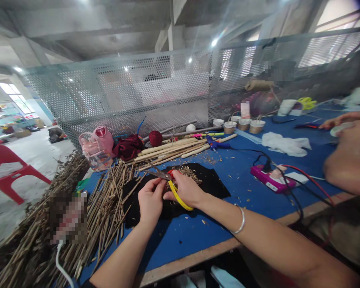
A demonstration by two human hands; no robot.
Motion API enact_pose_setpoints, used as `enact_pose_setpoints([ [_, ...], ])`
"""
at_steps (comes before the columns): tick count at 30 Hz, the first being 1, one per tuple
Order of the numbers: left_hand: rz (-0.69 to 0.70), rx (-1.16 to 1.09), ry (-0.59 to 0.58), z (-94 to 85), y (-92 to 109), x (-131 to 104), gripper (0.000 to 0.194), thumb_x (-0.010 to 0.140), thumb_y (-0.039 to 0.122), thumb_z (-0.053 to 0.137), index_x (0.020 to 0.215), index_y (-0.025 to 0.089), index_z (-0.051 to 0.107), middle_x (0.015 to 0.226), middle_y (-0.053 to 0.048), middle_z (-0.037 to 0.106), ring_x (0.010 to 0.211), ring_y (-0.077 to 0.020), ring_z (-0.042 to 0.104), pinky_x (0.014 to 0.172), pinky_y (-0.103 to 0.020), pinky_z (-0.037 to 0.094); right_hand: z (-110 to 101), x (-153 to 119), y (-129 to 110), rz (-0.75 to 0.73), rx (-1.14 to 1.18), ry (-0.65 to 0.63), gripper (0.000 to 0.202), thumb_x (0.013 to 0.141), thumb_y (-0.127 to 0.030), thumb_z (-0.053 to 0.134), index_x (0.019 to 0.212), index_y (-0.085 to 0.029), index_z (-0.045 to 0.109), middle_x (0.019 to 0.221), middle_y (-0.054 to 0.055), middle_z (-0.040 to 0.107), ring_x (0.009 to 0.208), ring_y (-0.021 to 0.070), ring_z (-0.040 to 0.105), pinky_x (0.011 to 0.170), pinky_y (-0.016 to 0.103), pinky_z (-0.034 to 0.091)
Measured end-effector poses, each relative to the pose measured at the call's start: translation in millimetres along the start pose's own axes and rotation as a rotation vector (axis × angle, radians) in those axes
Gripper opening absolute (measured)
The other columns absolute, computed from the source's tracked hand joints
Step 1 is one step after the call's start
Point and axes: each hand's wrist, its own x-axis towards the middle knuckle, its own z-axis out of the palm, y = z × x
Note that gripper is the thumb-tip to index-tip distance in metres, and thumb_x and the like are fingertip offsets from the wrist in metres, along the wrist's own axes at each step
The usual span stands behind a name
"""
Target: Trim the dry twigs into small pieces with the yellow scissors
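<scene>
My right hand [184, 188] is closed around the red-handled scissors [160, 173], whose blades point left above my left fingers. A curved yellow strip with small dark marks [177, 197], like a measuring tape, runs along the right hand's near side. My left hand [151, 200] is closed just under the blades, fingertips pinched together; what they hold is hidden or too small to name. Both hands are over a black cloth [214, 184], where a heap of dry plant chips [192, 176] lies. Dry stalks [108, 208] spread to the left of my left hand.
Peeled sticks [168, 150], a dark red yarn ball [155, 139] and a blue glue gun [217, 144] lie at the back. A purple power strip [271, 179] with cables is right. Another person's hands [352, 132] work at far right. A red chair [15, 172] stands left.
</scene>
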Motion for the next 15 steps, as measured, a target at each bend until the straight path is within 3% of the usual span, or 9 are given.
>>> enact_pose_setpoints([
  [15,-0.024,0.058,0.025,-1.4,5.6,-0.7,0.023,0.071,0.035,0.061,0.076,0.013,0.065,0.071,-0.005,0.067,0.066,-0.0149,0.060,0.067,-0.026,0.047,-7.9,1.1,-5.6,0.102,-0.030,-0.031,0.058,0.056,-0.065,0.063,0.088,-0.021,0.043,0.072,0.002,0.060,0.067,0.0199,0.059,0.056,0.024,0.034],
])
